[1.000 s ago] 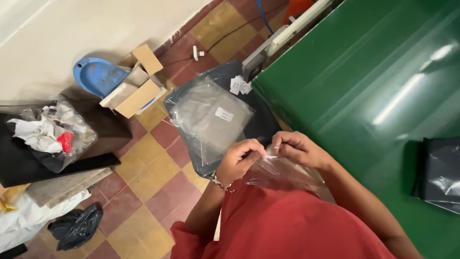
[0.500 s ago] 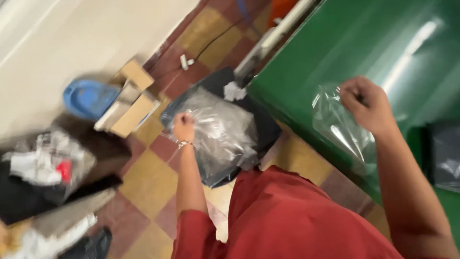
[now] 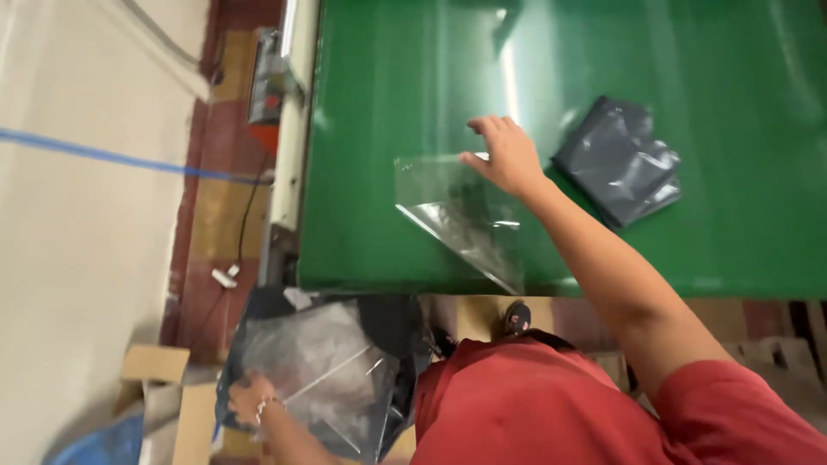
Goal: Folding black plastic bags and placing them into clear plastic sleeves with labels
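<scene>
Green and glossy, the surface (image 3: 396, 232) filled most of the view, with a pale wall to the left and a red and yellow tiled floor (image 3: 215, 215) running along its edge. On the green top lay a clear plastic bag (image 3: 452, 215), flat and partly creased, near the front edge. The right hand (image 3: 504, 155) rested on the bag's upper right corner, its fingers (image 3: 491, 127) spread loosely and nearly straight, pressing or touching the film rather than gripping it (a firm pinch could not be made out). Just beyond that hand, a little apart from the clear bag, sat a folded dark grey plastic bag (image 3: 620, 159).

Down below the surface's edge, the left hand (image 3: 250, 400) reached toward the floor, a bracelet at its wrist. Its fingers were curled against a stack of clear plastic bags (image 3: 319, 370) lying on something dark; whether they had actually closed on a sheet I cannot tell. Cardboard pieces (image 3: 159, 379) lay beside that stack, and a blue tub (image 3: 103, 439) showed at the bottom left corner. A red shirt (image 3: 534, 405) covered the person's chest.
</scene>
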